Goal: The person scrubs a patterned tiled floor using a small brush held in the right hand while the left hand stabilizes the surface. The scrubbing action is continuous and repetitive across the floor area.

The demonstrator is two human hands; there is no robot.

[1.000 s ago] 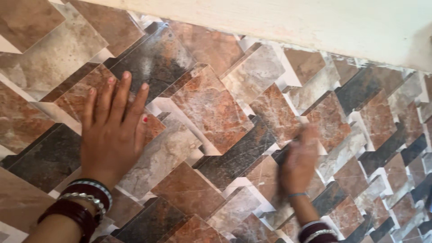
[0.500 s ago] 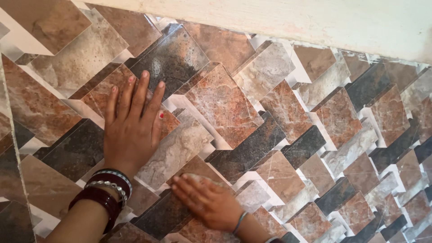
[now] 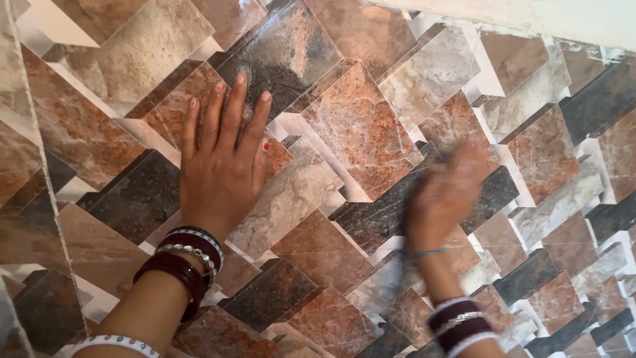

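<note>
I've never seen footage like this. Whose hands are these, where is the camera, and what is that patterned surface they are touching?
The camera sits on a person's head and looks at their own two bare hands. The left hand lies flat, fingers spread, on a glossy sheet printed with brown, grey and dark stone-like tiles. The right hand is blurred by motion against the same sheet. Both wrists wear dark red and white bangles. Neither hand holds anything. A pale plain strip borders the sheet at the top right.
</note>
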